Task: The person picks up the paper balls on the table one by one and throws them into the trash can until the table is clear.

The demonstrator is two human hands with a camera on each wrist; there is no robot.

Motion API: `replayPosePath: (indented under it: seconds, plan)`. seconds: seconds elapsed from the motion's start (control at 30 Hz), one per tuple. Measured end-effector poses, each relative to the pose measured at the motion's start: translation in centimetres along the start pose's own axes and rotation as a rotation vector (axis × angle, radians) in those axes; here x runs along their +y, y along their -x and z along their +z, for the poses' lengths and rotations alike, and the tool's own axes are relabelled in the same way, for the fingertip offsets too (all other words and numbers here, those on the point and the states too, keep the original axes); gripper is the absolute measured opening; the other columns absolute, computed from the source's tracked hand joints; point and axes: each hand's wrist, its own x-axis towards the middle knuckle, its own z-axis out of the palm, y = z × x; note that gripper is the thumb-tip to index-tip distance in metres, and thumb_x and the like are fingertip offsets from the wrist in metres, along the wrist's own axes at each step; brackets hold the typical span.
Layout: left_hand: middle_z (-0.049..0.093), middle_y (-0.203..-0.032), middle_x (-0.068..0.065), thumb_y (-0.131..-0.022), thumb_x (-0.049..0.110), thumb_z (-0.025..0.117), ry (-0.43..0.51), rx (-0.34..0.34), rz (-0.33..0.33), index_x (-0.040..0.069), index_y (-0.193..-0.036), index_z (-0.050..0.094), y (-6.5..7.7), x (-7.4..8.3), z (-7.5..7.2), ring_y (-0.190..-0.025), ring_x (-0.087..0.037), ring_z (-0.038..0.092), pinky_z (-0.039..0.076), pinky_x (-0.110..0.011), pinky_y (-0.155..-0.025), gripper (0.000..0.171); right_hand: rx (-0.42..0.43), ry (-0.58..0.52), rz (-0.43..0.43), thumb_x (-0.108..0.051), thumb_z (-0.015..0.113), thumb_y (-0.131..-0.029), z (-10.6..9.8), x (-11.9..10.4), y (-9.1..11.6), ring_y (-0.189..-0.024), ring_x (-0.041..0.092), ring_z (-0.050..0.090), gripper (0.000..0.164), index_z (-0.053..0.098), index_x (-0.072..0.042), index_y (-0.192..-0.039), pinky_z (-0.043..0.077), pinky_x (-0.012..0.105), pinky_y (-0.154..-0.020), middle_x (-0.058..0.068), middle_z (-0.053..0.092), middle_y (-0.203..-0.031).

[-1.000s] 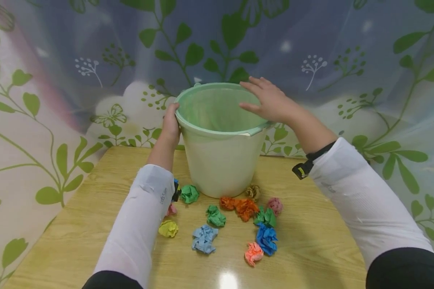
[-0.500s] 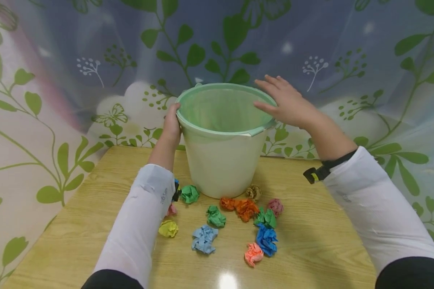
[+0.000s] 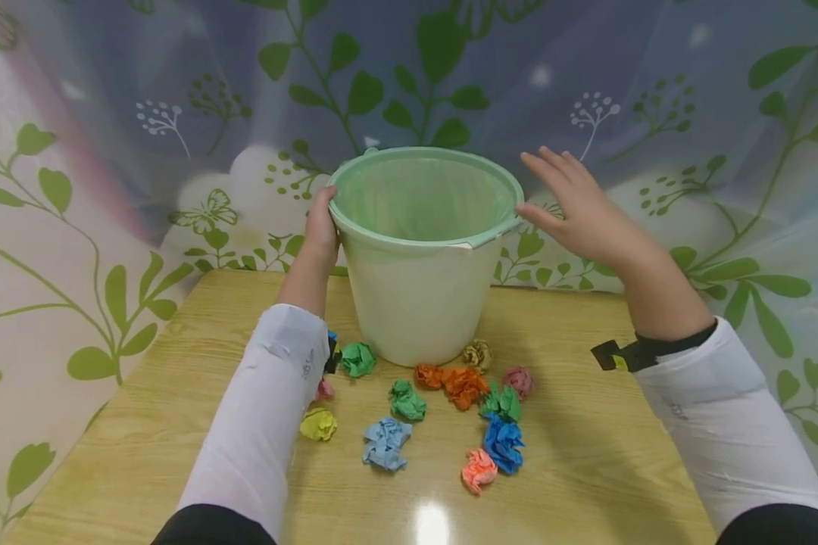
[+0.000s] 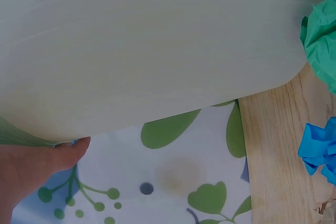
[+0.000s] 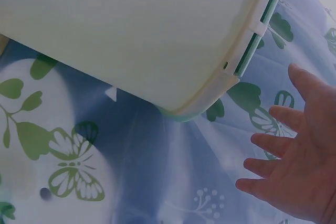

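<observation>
A pale bucket (image 3: pixel 416 303) with a green rim and inside stands upright on the wooden table. At its left side my left hand (image 3: pixel 322 227) holds the rim, thumb tip on the edge; its other fingers are mostly hidden. The left wrist view has part of that hand (image 4: pixel 44 163) against the bucket wall (image 4: pixel 157 45). My right hand (image 3: pixel 582 216) is raised just right of the rim with fingers spread, holding nothing. In the right wrist view its straight fingers are apart from the bucket (image 5: pixel 131 35). No paper shows in the visible part of the bucket's inside.
Several crumpled paper balls lie before the bucket, among them a light blue one (image 3: pixel 386 443), a yellow one (image 3: pixel 319 424), an orange one (image 3: pixel 465 387) and a coral one (image 3: pixel 479 471). A leaf-patterned curtain (image 3: pixel 232 174) hangs close behind the table (image 3: pixel 177 424).
My right hand has moved right, from over the bucket's rim to beside it. The left hand stays at the rim, and the paper balls lie as before.
</observation>
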Motion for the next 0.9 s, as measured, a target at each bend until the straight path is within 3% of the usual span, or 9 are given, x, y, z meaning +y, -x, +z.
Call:
replayPosePath:
  seconds: [0.23, 0.53, 0.9]
  plan:
    - [0.022, -0.159, 0.007, -0.097, 0.040, 0.028, 0.004, 0.007, -0.003, 0.023, -0.152, 0.032, 0.1, 0.2, 0.0, -0.147, -0.010, 0.015, 0.008, -0.041, -0.122, 0.057, 0.025, -0.024, 0.027, -0.038, 0.048, -0.100, 1.6, 1.2, 2.2, -0.148, 0.039, -0.007, 0.072, 0.008, -0.016, -0.157, 0.001, 0.066, -0.114, 0.013, -0.002, -0.163]
    - [0.026, -0.157, 0.005, -0.097, 0.039, 0.028, 0.018, 0.006, -0.006, 0.021, -0.151, 0.034, 0.1, 0.1, 0.0, -0.145, -0.010, 0.019, 0.009, -0.040, -0.122, 0.057, 0.069, -0.132, 0.056, -0.033, 0.050, -0.100, 4.8, 3.1, 3.8, -0.148, 0.040, -0.007, 0.075, 0.003, -0.018, -0.157, 0.003, 0.069, -0.113, 0.013, -0.007, -0.162]
    - [0.028, -0.156, 0.004, -0.097, 0.039, 0.027, 0.017, -0.002, 0.004, 0.019, -0.150, 0.036, 0.2, 0.0, -0.1, -0.144, -0.011, 0.021, 0.010, -0.039, -0.121, 0.057, -0.069, -0.202, 0.088, -0.039, 0.047, -0.101, 10.7, 5.4, 3.8, -0.147, 0.042, -0.001, 0.074, 0.005, -0.014, -0.157, 0.008, 0.069, -0.113, 0.017, -0.002, -0.162]
